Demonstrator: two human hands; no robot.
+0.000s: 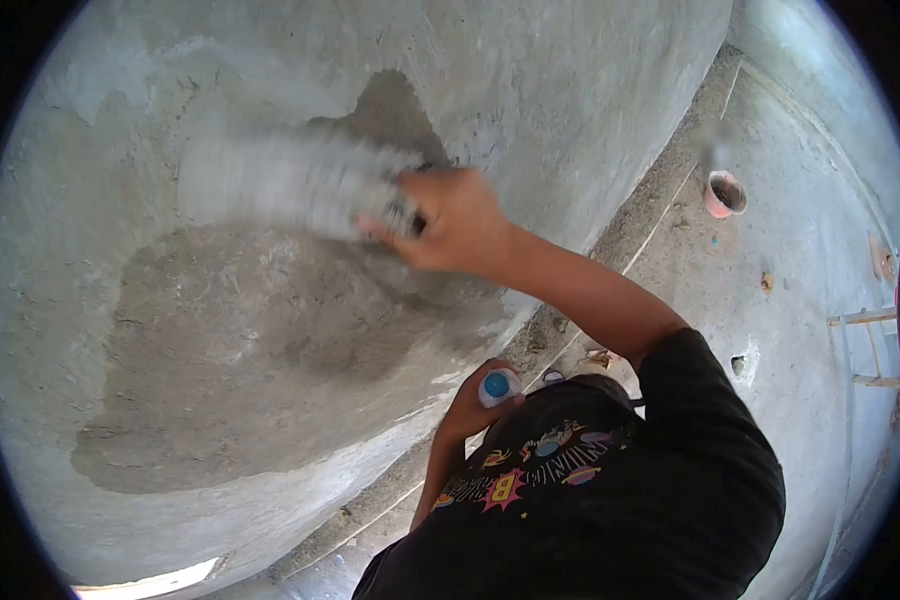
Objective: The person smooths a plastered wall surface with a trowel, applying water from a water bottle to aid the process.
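My right hand [450, 220] reaches out to the grey wall, its fingers closed round the end of a long pale ribbed object [285, 185]. Motion smears this object, so I cannot make out what it is. Behind and below it, a dark damp patch [230, 350] spreads over the rough wall [50, 250]. Close to the chest of my black shirt, my left hand [465, 408] is wrapped round what looks like a bottle [497, 386], seen end-on, with a round blue cap and a whitish body.
A reddish bucket [725, 194] stands on the concrete floor [790, 270] at the upper right. Debris lies along the wall's foot. A wooden frame like a ladder [867, 317] is at the far right. A bright opening [150, 582] shows at the lower left.
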